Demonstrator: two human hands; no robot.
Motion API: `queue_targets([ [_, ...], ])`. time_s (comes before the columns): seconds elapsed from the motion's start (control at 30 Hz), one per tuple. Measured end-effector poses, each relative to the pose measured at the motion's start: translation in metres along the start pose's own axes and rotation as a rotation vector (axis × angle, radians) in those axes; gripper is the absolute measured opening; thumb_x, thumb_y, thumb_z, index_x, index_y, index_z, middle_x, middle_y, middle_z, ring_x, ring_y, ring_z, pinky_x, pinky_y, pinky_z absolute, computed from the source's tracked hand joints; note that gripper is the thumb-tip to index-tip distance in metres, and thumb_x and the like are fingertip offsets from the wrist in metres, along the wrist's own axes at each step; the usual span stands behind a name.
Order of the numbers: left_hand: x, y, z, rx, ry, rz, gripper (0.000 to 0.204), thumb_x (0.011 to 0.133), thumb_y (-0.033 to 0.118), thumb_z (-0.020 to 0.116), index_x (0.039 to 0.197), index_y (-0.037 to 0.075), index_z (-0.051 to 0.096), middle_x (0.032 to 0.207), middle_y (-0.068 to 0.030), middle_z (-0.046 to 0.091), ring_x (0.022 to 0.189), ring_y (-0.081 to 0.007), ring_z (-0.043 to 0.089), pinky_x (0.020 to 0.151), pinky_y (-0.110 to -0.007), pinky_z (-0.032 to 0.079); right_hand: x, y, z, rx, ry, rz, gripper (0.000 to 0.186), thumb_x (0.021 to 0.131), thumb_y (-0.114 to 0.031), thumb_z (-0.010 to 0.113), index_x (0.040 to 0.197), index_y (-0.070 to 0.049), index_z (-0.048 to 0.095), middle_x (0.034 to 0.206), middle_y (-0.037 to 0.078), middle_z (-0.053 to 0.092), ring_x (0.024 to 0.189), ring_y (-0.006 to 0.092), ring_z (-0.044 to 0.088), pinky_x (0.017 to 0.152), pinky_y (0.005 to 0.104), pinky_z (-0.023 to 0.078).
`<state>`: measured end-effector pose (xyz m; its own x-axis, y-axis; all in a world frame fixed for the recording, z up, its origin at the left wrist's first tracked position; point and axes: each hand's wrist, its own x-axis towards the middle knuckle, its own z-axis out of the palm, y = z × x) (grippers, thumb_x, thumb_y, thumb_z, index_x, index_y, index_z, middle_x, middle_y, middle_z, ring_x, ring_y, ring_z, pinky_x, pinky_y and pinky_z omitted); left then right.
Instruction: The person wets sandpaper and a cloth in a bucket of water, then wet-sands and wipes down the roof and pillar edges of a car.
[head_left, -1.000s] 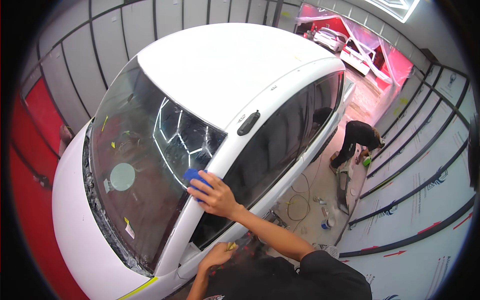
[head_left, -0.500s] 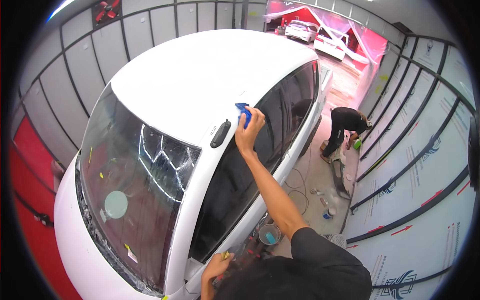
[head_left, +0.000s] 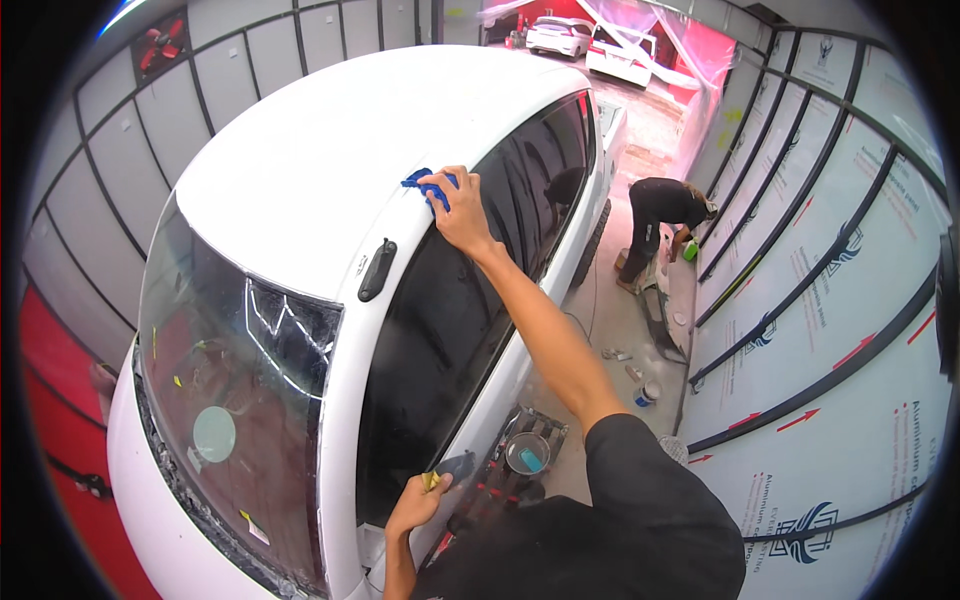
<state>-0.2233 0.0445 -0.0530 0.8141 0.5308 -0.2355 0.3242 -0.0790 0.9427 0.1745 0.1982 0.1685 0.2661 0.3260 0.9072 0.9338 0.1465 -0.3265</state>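
A white car's roof [head_left: 330, 120] fills the middle, its dark side window [head_left: 430, 330] facing me. My right hand [head_left: 457, 212] is stretched over the roof's side edge, fingers bent round a crumpled blue cloth [head_left: 432, 186] pressed against the white surface. Nearer me on the same roof edge sits a black elongated fitting [head_left: 377, 270]. Low by the window's near corner, my left hand [head_left: 415, 503] pinches a small yellow piece [head_left: 431, 481], whose exact kind I cannot make out. A dark grey flat shape [head_left: 457, 466] shows just beyond its fingertips.
A round tub [head_left: 528, 453] with a turquoise piece inside stands beside the car. Another person [head_left: 662, 215] bends by the right wall, a hand at a green object [head_left: 691, 249]. On the floor lie a blue-and-white can [head_left: 648, 393], a cable and a long dark part [head_left: 664, 325].
My right hand has slid the blue cloth farther back along the roof edge, away from the black fitting. My left hand has risen slightly with the yellow piece. The whole view has shifted.
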Motion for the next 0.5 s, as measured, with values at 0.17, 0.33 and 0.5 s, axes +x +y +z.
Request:
queue_targets([
  [0.17,0.003,0.052,0.018,-0.34,0.076,-0.102,0.03,0.108,0.015,0.052,0.121,-0.01,0.063,0.104,-0.0107,0.073,0.099,-0.0244,0.075,0.085,-0.033,0.058,-0.042,0.035,-0.031,0.125,-0.027,0.283,0.018,0.095,-0.009,0.063,0.111,-0.013,0.07,0.108,0.014,0.06,0.102,0.0366,0.06,0.087,0.0446,0.049],
  [0.33,0.012,0.043,0.043,-0.429,0.141,-0.185,0.027,0.108,0.014,0.053,0.114,-0.01,0.064,0.101,-0.0126,0.072,0.091,-0.0246,0.076,0.084,-0.036,0.061,-0.08,-0.002,-0.029,0.234,0.203,0.336,0.015,0.097,-0.008,0.061,0.109,-0.008,0.069,0.103,0.014,0.06,0.102,0.0329,0.059,0.092,0.0427,0.047],
  [0.5,0.037,0.046,0.061,-0.312,0.121,-0.176,0.027,0.108,0.015,0.055,0.102,-0.01,0.064,0.093,-0.0102,0.071,0.086,-0.0223,0.075,0.08,-0.032,0.06,-0.008,-0.03,0.006,0.337,0.124,0.105,0.017,0.093,-0.009,0.065,0.109,-0.011,0.069,0.113,0.011,0.057,0.108,0.034,0.053,0.096,0.0443,0.042],
])
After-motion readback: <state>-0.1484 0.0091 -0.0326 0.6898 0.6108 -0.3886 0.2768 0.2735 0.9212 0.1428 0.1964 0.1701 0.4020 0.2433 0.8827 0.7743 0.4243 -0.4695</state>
